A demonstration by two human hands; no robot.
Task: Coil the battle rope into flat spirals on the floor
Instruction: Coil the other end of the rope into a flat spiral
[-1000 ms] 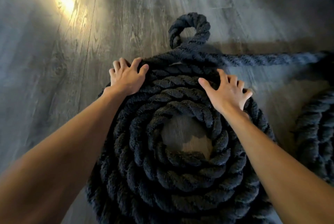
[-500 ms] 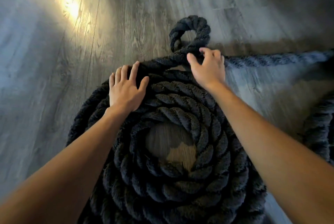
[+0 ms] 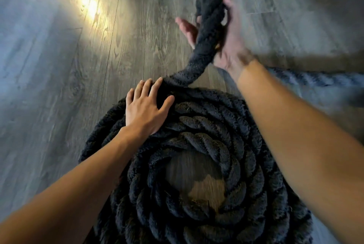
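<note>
A thick dark battle rope lies coiled in a flat spiral (image 3: 199,167) on the wooden floor, with bare floor showing in its centre. My left hand (image 3: 146,109) rests flat, fingers spread, on the coil's far left edge. My right hand (image 3: 224,33) holds the rope's looped end (image 3: 208,15) lifted off the floor beyond the coil. The lifted piece curves down to the coil beside my left fingers.
Another stretch of the rope (image 3: 315,78) runs off to the right along the floor behind my right forearm. The grey wooden floor (image 3: 59,86) spreads left and ahead, with a bright light patch (image 3: 90,6) at upper left.
My right hand went from the coil's top to the small end loop, gripped it and raised it off the floor. My left hand stayed pressed on the coil's far left edge.
</note>
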